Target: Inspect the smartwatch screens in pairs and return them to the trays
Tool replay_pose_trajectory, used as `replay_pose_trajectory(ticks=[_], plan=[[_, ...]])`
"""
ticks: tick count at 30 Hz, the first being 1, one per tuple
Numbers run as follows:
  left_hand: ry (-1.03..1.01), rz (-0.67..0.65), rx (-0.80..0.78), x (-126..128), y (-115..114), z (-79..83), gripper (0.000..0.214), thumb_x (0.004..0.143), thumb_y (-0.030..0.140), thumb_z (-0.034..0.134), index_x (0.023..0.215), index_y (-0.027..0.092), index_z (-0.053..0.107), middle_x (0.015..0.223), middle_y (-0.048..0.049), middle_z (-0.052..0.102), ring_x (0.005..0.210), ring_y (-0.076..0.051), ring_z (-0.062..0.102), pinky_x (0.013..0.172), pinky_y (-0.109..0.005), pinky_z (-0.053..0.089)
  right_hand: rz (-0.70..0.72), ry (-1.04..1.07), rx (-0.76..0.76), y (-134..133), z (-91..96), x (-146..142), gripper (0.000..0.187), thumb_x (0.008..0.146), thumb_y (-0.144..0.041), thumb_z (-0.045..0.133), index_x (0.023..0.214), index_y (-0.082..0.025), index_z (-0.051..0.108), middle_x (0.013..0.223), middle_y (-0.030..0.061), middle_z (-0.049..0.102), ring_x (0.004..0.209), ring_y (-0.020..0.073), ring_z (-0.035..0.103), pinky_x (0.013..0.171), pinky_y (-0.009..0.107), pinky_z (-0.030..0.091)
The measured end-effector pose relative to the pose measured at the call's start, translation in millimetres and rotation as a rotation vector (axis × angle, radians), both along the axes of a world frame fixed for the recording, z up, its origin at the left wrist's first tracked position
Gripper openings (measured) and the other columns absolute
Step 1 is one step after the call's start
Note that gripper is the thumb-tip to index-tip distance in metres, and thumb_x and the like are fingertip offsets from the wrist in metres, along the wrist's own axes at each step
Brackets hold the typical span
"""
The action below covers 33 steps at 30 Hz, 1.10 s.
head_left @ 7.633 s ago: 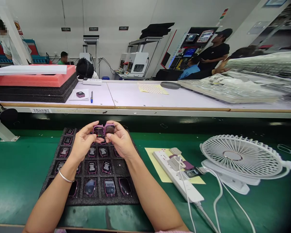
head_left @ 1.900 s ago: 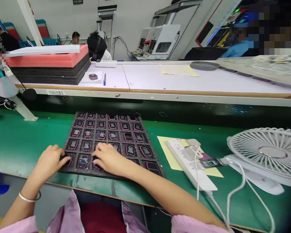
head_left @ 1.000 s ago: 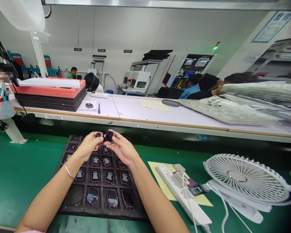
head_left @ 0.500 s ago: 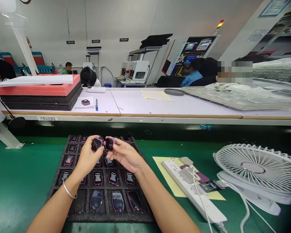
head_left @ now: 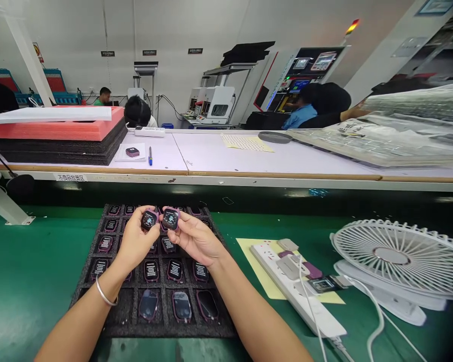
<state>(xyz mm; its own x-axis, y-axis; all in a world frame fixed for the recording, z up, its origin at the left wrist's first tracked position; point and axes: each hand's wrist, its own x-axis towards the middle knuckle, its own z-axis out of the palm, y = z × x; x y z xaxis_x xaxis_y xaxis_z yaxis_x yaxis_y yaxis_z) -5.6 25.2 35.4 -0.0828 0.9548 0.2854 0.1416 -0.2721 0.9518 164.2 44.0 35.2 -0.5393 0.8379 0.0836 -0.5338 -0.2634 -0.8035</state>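
At the back, a pale wall (head_left: 173, 25) is carrying three small dark signs (head_left: 149, 53); a white shelf (head_left: 207, 158) is running above the green table (head_left: 41, 266); a signal lamp (head_left: 352, 26) is glowing orange.

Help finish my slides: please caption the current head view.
Left hand and right hand each hold a lit purple-framed watch above a black tray of similar watches.

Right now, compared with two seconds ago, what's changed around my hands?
Your left hand and right hand have lifted from the near row of the black foam tray. The left now holds one purple smartwatch, the right another; both, dark half a second ago, are lit. The white fan, power strip and tray stay put.
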Motion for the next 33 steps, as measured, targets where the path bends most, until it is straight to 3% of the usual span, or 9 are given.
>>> replay_pose_trajectory(ticks=[12,33], plan=[[0.047,0.002,0.011,2.0,-5.4,4.0,0.036,0.077,0.024,0.060,0.112,0.019,0.057,0.101,-0.0047,0.066,0.093,-0.018,0.063,0.086,-0.032,0.049,0.019,0.019,0.018,-3.9,-2.8,-1.5,0.048,0.074,-0.037,0.086,0.118,-0.025,0.071,0.094,0.0024,0.070,0.066,0.0120,0.060,0.069,0.029,0.052],[-0.028,0.027,0.008,0.0,-5.8,6.6,0.039,0.073,0.029,0.065,0.111,0.018,0.059,0.102,-0.0051,0.065,0.093,-0.019,0.061,0.084,-0.032,0.047,0.003,0.069,0.028,-4.7,-0.4,-1.7,0.041,0.077,-0.033,0.085,0.115,-0.024,0.074,0.105,0.0046,0.073,0.068,0.0105,0.062,0.068,0.027,0.051]])
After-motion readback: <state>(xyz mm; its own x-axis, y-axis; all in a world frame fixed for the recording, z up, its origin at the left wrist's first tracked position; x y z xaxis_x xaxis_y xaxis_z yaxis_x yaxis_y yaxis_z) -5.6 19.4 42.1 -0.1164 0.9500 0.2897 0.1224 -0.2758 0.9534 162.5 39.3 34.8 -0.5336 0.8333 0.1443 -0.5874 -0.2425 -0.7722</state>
